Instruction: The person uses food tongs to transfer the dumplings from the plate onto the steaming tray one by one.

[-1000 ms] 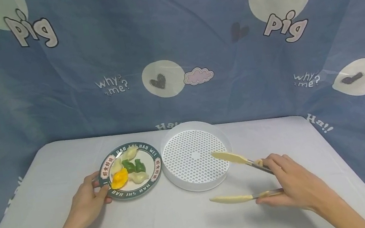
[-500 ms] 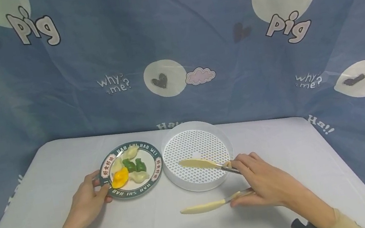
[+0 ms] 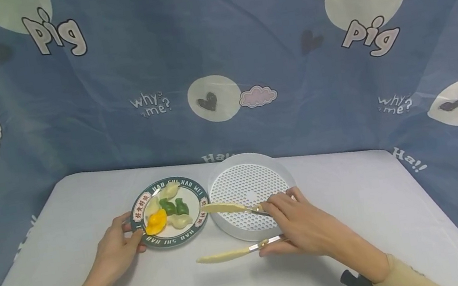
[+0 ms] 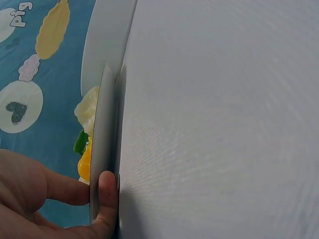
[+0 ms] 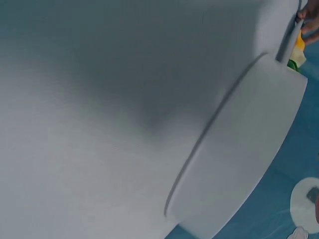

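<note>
Left hand [image 3: 117,246] unchanged over the last second: fingers and thumb curled on the near-left rim of the plate [image 3: 175,239], pinching it steady; the left wrist view shows the thumb [image 4: 106,196] on the rim edge. Plate sits left of centre on the table [image 3: 66,223], holding dumplings: pale ones, two green [image 3: 174,206], one orange [image 3: 157,220] nearest the left hand. Just right of the plate, rims about touching, is the white perforated steamer tray [image 3: 249,185], nothing in it. Main change: right hand [image 3: 300,224] has travelled left from the right side of the table, carrying the tongs [image 3: 235,229]. Fingers are wrapped round the metal shanks, arms spread wide, nothing between them. Far tip [image 3: 214,209] now lies over the tray's left rim, just beside the plate's right edge; near tip [image 3: 211,259] hangs over bare table in front of the plate. My read: the reach toward the dumplings is nearly done, no pick yet. Room: plenty of bare table in front and to the right; table edges are well away from both hands. Tight spots are the tray wall under the far arm and the plate rim. Curtain behind is well apart. Right wrist view shows only the tray's outer wall [image 5: 239,149] and table.
</note>
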{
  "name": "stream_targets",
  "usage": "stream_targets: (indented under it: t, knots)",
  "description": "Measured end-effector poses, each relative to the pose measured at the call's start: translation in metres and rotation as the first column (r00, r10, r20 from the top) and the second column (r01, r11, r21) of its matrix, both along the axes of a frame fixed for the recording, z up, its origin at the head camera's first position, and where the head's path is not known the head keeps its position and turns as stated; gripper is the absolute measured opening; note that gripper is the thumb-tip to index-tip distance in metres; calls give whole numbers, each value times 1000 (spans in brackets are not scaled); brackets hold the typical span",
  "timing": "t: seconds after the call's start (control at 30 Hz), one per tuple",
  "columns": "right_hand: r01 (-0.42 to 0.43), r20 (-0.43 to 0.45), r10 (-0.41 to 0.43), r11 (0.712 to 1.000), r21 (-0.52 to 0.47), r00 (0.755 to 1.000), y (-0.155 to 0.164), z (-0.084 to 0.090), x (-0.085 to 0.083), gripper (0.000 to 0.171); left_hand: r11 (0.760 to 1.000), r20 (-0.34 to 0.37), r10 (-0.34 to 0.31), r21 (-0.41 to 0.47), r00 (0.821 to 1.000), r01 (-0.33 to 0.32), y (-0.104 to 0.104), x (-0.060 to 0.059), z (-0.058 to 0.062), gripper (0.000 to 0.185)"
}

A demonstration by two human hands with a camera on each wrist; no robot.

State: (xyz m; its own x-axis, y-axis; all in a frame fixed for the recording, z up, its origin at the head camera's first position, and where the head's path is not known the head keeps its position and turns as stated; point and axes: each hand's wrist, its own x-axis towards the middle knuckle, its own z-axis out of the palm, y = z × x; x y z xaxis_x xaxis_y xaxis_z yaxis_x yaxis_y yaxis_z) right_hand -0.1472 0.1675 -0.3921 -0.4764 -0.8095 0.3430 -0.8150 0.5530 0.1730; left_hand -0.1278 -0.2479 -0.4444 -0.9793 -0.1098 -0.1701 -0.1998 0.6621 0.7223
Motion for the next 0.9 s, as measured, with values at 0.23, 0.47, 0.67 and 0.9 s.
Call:
stream_targets:
  t: [0.23, 0.47, 0.67, 0.9]
  knots:
    - [4, -93, 0, 999, 41, 996, -19, 0, -5, 87, 1000, -3, 7, 5, 1000, -7, -1, 0, -1, 71]
    - [-5, -44, 6, 1000, 26, 999, -33, -2, -9, 79, 1000, -11, 11, 0, 1000, -11, 2, 0, -2, 71]
    - [-8, -11, 8, 1000, 15, 1000, -39, -4, -10, 71, 1000, -11, 3, 1, 1000, -3, 2, -3, -2, 71]
    - [8, -19, -8, 999, 32, 1000, -50, -2, -13, 62, 1000, -18, 8, -8, 1000, -8, 2, 0, 1, 71]
